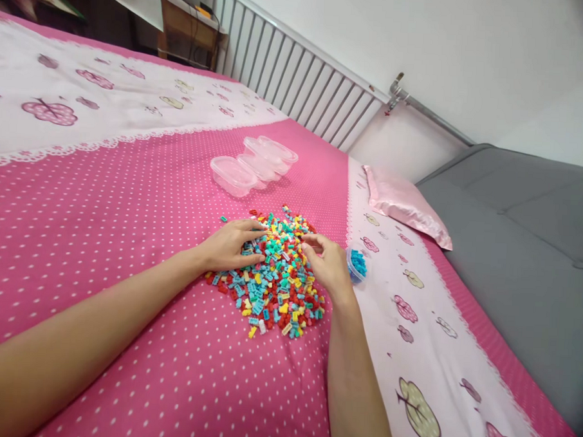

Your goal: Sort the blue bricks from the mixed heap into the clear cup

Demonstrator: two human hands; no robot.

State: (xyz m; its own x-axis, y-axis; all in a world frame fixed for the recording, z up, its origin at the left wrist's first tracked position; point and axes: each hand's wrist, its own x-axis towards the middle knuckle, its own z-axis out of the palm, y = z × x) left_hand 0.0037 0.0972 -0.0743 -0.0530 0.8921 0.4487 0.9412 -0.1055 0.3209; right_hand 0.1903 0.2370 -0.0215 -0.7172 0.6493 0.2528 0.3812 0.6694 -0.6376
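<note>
A heap of small plastic bricks (274,279) in teal, red, yellow and pink lies on the pink polka-dot bedspread (127,211). My left hand (230,245) rests flat on the heap's left side, fingers stretched out over the pieces. My right hand (325,262) sits at the heap's right edge, its fingers curled and pinched together over the bricks; what they hold is too small to name. Just right of that hand stands a small clear cup (357,264) with blue bricks inside.
Three clear plastic containers (252,167) stand in a row beyond the heap. A pink pillow (403,204) lies to the right, with a grey sofa surface (526,254) past the bed's edge. A white radiator (302,84) runs along the back wall.
</note>
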